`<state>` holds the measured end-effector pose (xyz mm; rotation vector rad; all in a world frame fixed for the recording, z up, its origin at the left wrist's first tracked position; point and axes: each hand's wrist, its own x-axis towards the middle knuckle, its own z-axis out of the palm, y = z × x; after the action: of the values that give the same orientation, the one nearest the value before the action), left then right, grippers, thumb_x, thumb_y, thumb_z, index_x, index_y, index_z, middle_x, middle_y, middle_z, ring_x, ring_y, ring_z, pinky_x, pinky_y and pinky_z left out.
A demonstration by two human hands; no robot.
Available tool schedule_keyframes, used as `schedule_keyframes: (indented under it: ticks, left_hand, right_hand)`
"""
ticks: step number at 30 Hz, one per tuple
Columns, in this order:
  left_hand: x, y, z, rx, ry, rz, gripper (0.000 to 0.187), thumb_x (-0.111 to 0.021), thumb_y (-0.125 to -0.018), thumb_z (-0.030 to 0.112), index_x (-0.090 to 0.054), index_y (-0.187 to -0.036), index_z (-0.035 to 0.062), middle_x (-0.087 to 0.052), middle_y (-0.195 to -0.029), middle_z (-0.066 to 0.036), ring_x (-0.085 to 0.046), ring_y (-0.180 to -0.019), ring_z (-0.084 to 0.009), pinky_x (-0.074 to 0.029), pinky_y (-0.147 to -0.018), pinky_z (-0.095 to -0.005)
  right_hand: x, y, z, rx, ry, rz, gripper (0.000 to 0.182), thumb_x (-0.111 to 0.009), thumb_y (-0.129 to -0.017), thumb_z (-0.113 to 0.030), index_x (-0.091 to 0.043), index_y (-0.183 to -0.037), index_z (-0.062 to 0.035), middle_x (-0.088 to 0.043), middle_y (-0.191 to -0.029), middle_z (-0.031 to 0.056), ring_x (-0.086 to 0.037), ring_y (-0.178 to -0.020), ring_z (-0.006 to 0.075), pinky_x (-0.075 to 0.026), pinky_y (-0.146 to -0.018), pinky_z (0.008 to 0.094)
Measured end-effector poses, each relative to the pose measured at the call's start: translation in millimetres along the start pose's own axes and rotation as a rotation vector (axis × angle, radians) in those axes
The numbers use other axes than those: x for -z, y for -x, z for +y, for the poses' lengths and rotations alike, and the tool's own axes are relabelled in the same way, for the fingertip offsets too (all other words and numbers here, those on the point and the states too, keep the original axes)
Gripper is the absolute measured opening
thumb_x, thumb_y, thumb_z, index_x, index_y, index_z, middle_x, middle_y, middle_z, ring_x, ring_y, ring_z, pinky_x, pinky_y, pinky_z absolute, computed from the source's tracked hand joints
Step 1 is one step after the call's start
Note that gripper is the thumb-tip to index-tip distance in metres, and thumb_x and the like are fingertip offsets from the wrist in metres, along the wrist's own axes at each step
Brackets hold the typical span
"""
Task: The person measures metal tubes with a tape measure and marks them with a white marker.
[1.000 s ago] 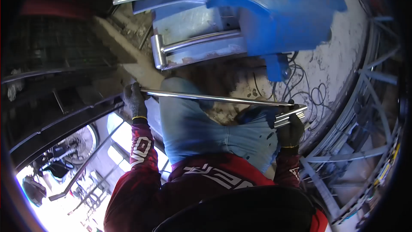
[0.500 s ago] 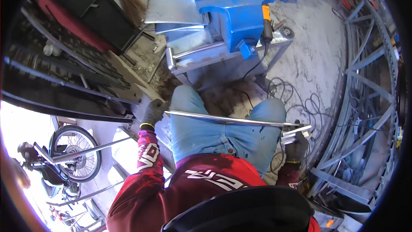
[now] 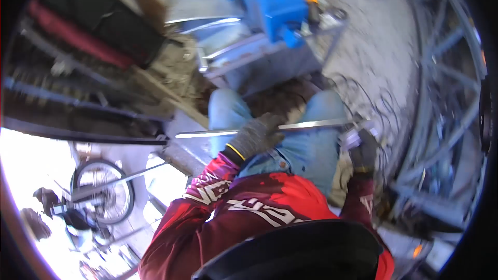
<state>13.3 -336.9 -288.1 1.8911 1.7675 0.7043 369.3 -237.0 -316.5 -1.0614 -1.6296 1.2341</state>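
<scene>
A long, thin metal bar (image 3: 314,124) lies crosswise above my thighs. My left hand (image 3: 258,135), in a dark grey glove, is closed over the bar near its middle, and the bar's left end sticks out past the wrist. At the bar's right end is my right hand (image 3: 364,153), also gloved and closed around short bright metal pieces (image 3: 354,137). Blur hides how these pieces meet the long bar and how many there are.
Ahead stands a metal stand (image 3: 270,65) bearing a blue vise (image 3: 275,5) and sheet metal (image 3: 199,2). Cables (image 3: 371,98) coil on the floor to the right, beside a steel truss frame (image 3: 441,98). A motorcycle wheel (image 3: 104,192) shows at left.
My left hand has moved rightward along the bar, from its left end to near its middle. My right hand has risen slightly with the metal pieces. The camera view has shifted and blurred.
</scene>
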Motion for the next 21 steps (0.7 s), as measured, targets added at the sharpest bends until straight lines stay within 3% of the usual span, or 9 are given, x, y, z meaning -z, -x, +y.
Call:
schedule_keyframes:
  ticks: [1,2,3,4,5,6,10,15,21]
  left_hand:
    - [-13.0,-6.2,-2.7,-0.014,0.097,-0.060,0.032,-0.067,-0.087,0.030,-0.069,-0.110,0.0084,-0.068,-0.104,-0.020,-0.064,-0.100,-0.0406,-0.051,-0.087,-0.0482]
    - [-24.0,-7.4,-16.8,-0.026,0.133,-0.009,0.032,-0.065,-0.090,0.030,-0.068,-0.111,0.0056,-0.070,-0.096,-0.023,-0.067,-0.089,-0.0426,-0.053,-0.079,-0.0489]
    - [1.4,-11.4,0.3,0.048,0.153,-0.136,0.029,-0.064,-0.093,0.029,-0.068,-0.109,0.0051,-0.070,-0.092,-0.023,-0.068,-0.085,-0.0421,-0.053,-0.075,-0.0486]
    - [4.9,-9.1,-8.5,0.035,0.185,-0.147,0.024,-0.064,-0.093,0.025,-0.069,-0.105,0.0048,-0.069,-0.084,-0.018,-0.067,-0.078,-0.0348,-0.051,-0.069,-0.0436]
    - [14.0,-6.9,-9.2,0.108,0.151,-0.198,0.023,-0.063,-0.093,0.023,-0.069,-0.103,0.0037,-0.067,-0.082,-0.018,-0.065,-0.074,-0.0330,-0.050,-0.068,-0.0423]
    - [14.8,-1.8,-17.0,0.044,0.170,-0.133,0.020,-0.064,-0.093,0.020,-0.068,-0.101,0.0024,-0.067,-0.083,-0.019,-0.065,-0.074,-0.0334,-0.050,-0.069,-0.0418]
    - [8.5,17.9,-54.4,0.014,0.049,-0.088,0.023,-0.069,-0.089,0.020,-0.068,-0.102,0.0008,-0.067,-0.090,-0.022,-0.066,-0.082,-0.0388,-0.051,-0.071,-0.0434]
    - [7.7,8.7,-52.6,-0.012,0.094,-0.148,0.024,-0.069,-0.089,0.019,-0.066,-0.102,-0.0008,-0.065,-0.088,-0.019,-0.063,-0.079,-0.0378,-0.049,-0.070,-0.0425]
    - [-3.7,-14.2,-31.9,-0.064,0.147,-0.139,0.025,-0.070,-0.088,0.015,-0.064,-0.107,-0.0003,-0.063,-0.092,-0.018,-0.062,-0.079,-0.0356,-0.049,-0.070,-0.0410]
  right_hand:
    - [-8.7,-10.9,-12.0,0.136,0.244,-0.082,0.022,-0.055,-0.094,-0.012,-0.066,-0.105,0.0036,-0.070,-0.090,0.0096,-0.069,-0.081,0.0233,-0.056,-0.077,0.0343]
    - [-23.7,-15.2,-21.4,-0.191,-0.232,-0.043,0.026,-0.055,-0.094,-0.012,-0.064,-0.112,0.0036,-0.071,-0.095,0.0108,-0.070,-0.085,0.0225,-0.056,-0.077,0.0354]
    - [-33.6,-19.0,-23.0,-0.468,-0.736,0.036,0.031,-0.056,-0.093,-0.012,-0.062,-0.119,0.0036,-0.072,-0.101,0.0121,-0.071,-0.090,0.0218,-0.056,-0.078,0.0365]
    - [-26.7,-17.8,-26.2,0.105,0.032,-0.133,0.033,-0.064,-0.089,-0.014,-0.063,-0.119,0.0010,-0.072,-0.098,0.0157,-0.071,-0.086,0.0263,-0.059,-0.075,0.0369]
    - [-29.3,-16.4,-19.4,-0.222,-0.369,-0.071,0.036,-0.065,-0.089,-0.014,-0.061,-0.121,0.0015,-0.072,-0.099,0.0157,-0.072,-0.088,0.0272,-0.060,-0.076,0.0387]
    - [-30.6,-17.7,-9.9,-0.512,-0.788,-0.001,0.039,-0.066,-0.089,-0.013,-0.060,-0.124,0.0021,-0.072,-0.100,0.0158,-0.072,-0.089,0.0281,-0.061,-0.076,0.0405]
    - [-14.3,-6.9,15.5,-0.454,-0.903,0.162,0.040,-0.067,-0.088,-0.007,-0.057,-0.126,0.0019,-0.068,-0.113,0.0210,-0.072,-0.094,0.0316,-0.063,-0.080,0.0483]
    - [1.0,9.5,14.8,-0.459,-0.919,0.309,0.040,-0.066,-0.092,-0.009,-0.056,-0.130,-0.0022,-0.067,-0.114,0.0188,-0.071,-0.092,0.0300,-0.062,-0.080,0.0462]
    - [3.5,0.3,4.1,-0.451,-0.876,0.279,0.039,-0.064,-0.095,-0.011,-0.054,-0.132,0.0001,-0.068,-0.108,0.0177,-0.071,-0.090,0.0290,-0.062,-0.079,0.0449]
